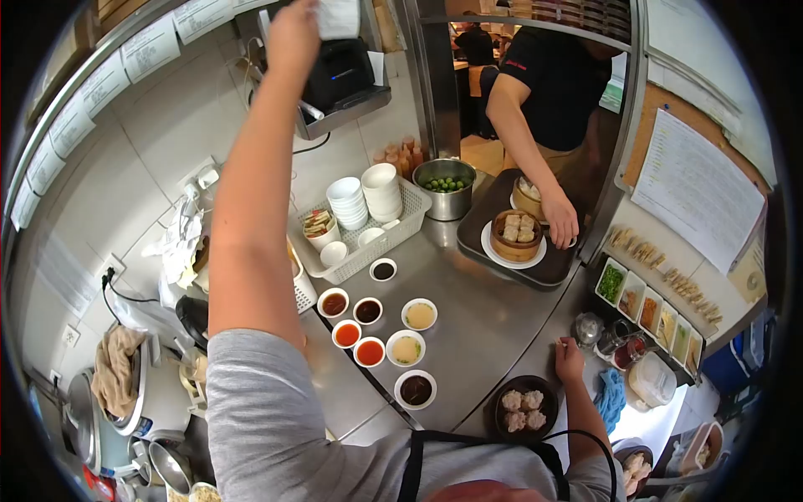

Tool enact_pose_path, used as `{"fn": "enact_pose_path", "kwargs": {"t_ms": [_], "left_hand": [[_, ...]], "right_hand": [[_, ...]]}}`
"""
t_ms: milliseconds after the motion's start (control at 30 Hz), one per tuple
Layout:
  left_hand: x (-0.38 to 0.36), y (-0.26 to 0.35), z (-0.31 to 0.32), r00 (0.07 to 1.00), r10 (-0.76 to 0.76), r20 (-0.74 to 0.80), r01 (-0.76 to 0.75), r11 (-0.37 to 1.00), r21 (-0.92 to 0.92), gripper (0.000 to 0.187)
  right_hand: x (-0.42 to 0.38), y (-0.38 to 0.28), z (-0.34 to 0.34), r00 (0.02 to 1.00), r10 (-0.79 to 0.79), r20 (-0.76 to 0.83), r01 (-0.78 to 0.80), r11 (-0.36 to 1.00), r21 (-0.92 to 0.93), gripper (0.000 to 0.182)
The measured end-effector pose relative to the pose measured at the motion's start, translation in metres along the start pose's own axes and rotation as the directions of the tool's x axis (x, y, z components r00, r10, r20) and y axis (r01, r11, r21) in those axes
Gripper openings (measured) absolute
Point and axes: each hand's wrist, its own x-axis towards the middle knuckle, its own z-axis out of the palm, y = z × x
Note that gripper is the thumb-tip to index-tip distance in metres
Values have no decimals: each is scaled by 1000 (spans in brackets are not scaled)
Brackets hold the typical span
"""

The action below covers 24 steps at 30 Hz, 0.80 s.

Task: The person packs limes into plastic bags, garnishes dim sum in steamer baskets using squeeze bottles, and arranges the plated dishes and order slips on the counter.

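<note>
My left hand (pixel 293 35) is raised at the top, its fingers closed at a white paper slip (pixel 339 18) above the black printer (pixel 339 79). My right hand (pixel 570 361) rests by the counter's right side, fingers curled, near a dark bowl (pixel 499 410) of dumplings (pixel 524 410); whether it holds anything is too small to tell. Several small sauce bowls (pixel 369 351) stand on the steel counter (pixel 477 314). Across the pass, a co-worker's hand (pixel 560 219) reaches over a dark tray (pixel 535 274) with two bamboo steamers (pixel 515 251) on it.
A white basket (pixel 365 253) holds stacked bowls (pixel 381 192) and packets. Beside it stands a steel pot (pixel 444 188) of green vegetables. Condiment containers (pixel 648 309), jars (pixel 588 329) and a blue cloth (pixel 611 400) lie at the right. Bins and pans crowd the lower left.
</note>
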Motion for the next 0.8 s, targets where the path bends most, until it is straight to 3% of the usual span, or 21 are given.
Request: {"fn": "enact_pose_path", "kwargs": {"t_ms": [300,500,533,633,700,733,767,800], "left_hand": [[74,-70,47,981,-137,-138,170,949,265,24],[77,-39,37,968,-239,-78,248,959,137,28],[70,-45,46,949,-66,-308,109,986,126,16],[25,-27,31,941,-125,-314,149,987,54,25],[-31,-6,16,928,-36,-371,53,998,37,29],[-60,-13,14,977,-181,-115,168,979,-112,26],[-95,-11,9,983,-181,13,180,968,-174,28],[-131,19,-10,906,-377,192,404,906,-125,33]], "right_hand": [[-4,-10,-5,998,64,-10,-63,997,50,14],[-4,-16,-9,993,114,0,-114,991,76,13],[-5,-15,-8,995,100,-13,-99,991,88,14],[-7,-11,-5,996,76,-50,-72,994,87,16],[-6,-19,-8,995,77,-64,-75,996,40,18],[-5,-17,-8,996,67,-65,-64,997,45,18],[-5,-12,-7,997,58,-59,-56,997,46,19],[-6,-9,-4,997,51,-54,-48,998,51,19]]}}
